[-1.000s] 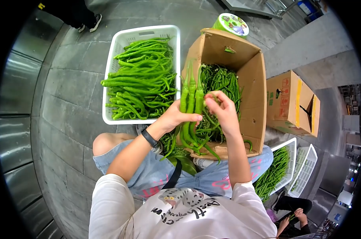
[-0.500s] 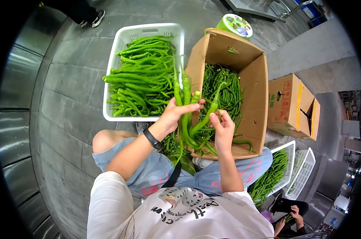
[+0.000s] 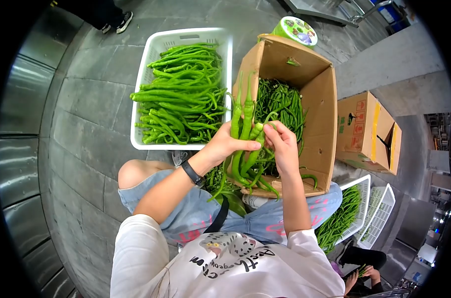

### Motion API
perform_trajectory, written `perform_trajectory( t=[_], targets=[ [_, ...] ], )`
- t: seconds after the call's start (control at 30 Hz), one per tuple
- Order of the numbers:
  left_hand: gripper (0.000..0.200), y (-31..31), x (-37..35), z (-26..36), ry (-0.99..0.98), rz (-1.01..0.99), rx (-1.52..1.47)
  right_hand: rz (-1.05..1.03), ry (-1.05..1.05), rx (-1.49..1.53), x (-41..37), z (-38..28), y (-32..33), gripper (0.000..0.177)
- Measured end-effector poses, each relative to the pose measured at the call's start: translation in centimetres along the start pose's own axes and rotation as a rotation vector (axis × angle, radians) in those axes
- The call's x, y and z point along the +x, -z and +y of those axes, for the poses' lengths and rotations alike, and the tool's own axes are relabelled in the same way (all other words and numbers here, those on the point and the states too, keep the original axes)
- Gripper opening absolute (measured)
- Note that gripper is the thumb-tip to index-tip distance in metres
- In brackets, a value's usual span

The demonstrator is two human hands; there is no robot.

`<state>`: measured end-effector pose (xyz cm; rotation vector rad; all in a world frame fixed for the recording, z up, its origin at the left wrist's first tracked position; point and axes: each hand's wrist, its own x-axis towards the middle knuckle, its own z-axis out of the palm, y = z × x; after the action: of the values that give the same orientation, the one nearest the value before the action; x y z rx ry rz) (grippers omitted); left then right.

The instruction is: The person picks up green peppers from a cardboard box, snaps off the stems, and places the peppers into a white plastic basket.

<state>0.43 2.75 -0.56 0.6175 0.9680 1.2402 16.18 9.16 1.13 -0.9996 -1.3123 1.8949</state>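
My left hand (image 3: 226,145) is wrapped around a small bunch of long green chili peppers (image 3: 247,116), thumb across the front, stems pointing up and tips hanging down. Close beside it, my right hand (image 3: 284,143) pinches a green chili pepper near its top, a curled stem (image 3: 271,116) showing above the fingers. One pepper in the bunch shows a pale, stemless end. Both hands are over the near edge of an open cardboard box (image 3: 319,134) holding many thin dark green peppers and stems (image 3: 281,102).
A white plastic crate (image 3: 227,54) of long green peppers stands left of the box. More peppers and a green container (image 3: 238,204) lie between my legs. A closed carton (image 3: 352,126), a round tub (image 3: 296,31) and another pepper crate (image 3: 362,211) are right. Another person's hands (image 3: 369,272) show lower right.
My right hand has moved up and left with its pepper, bringing it against the bunch. My left hand and the bunch have shifted slightly right.
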Motion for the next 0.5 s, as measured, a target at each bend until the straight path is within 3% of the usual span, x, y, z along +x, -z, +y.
perform_trajectory(
  t=[0.17,0.3,0.4,0.43,0.5],
  targets=[
    [0.045,0.2,0.4,-0.7,-0.034,-0.019,-0.016,0.165,-0.239,0.28,0.5,1.2,-0.5,0.014],
    [0.044,0.5,0.4,-1.2,-0.054,-0.051,-0.022,0.098,-0.455,0.582,0.8,2.9,0.2,0.019],
    [0.043,0.5,0.2,-1.8,-0.108,-0.05,-0.003,-0.104,-0.511,0.863,1.0,3.4,1.6,0.019],
    [0.042,0.5,0.2,-1.9,-0.133,-0.049,0.003,-0.112,-0.504,0.888,0.8,3.4,1.8,0.02],
    [0.043,0.7,0.3,-1.8,-0.081,-0.073,-0.006,0.005,-0.447,0.618,0.3,2.6,1.7,0.022]
  ],
)
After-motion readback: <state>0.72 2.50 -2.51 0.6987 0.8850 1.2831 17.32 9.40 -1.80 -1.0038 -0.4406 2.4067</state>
